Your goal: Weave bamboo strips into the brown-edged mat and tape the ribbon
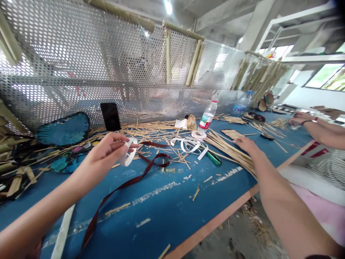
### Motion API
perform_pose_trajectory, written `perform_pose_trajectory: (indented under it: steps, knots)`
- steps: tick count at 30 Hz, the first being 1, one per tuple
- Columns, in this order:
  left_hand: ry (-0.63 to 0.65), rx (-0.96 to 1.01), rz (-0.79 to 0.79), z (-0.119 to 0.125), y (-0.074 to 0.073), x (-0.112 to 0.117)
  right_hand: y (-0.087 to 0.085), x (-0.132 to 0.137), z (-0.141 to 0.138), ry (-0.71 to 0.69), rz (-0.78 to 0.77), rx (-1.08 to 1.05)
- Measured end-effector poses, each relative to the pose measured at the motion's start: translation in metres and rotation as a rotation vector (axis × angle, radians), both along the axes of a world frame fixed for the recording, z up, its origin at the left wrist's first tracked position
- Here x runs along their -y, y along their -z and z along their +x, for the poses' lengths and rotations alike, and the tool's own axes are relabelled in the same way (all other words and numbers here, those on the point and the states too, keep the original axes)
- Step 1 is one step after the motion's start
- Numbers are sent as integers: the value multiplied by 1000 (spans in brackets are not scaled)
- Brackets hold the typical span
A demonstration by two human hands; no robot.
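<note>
My left hand (111, 148) is closed on a roll of white tape (131, 155), held upright by its rim just above the blue table. A dark brown ribbon (134, 181) curls across the tabletop beneath and beside that hand. On the right, my right hand (247, 146) reaches low over the table with its fingertips pinched at the near edge of a small woven bamboo piece (230, 133). A bundle of long bamboo strips (231, 153) lies beside and partly under that hand. Loops of white strip (192, 144), another tape roll (198, 134) and a green-handled tool (214, 158) lie between my hands.
A water bottle (208, 116), a black phone (110, 117) and a large jug (242, 104) stand along the perforated metal screen (129, 72). Blue woven pieces (63, 129) are at left. Another person's hands (303, 117) work at far right. The table's wooden edge (212, 225) faces me.
</note>
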State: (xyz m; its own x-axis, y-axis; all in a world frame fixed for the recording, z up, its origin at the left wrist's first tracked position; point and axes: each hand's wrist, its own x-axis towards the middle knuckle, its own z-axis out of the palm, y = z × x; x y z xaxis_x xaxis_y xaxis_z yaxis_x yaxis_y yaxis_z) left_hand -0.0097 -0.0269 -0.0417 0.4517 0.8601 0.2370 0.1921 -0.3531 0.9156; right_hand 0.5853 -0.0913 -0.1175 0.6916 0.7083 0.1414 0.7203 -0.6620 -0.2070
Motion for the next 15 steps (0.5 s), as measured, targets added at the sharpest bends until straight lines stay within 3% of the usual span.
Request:
perform_pose_trajectory:
  steps: [2, 5, 12, 15]
  knots:
    - [-23, 2, 12, -2, -2, -2, 1, -8, 6, 90, -155, -19]
    - [-60, -3, 39, -5, -6, -5, -4, -19, 11, 114, -288, -24]
    - [-78, 4, 25, -7, -14, -5, -14, -25, 12, 55, -436, 10]
    - [-66, 20, 34, -6, -16, -1, -17, -25, 11, 22, -430, 50]
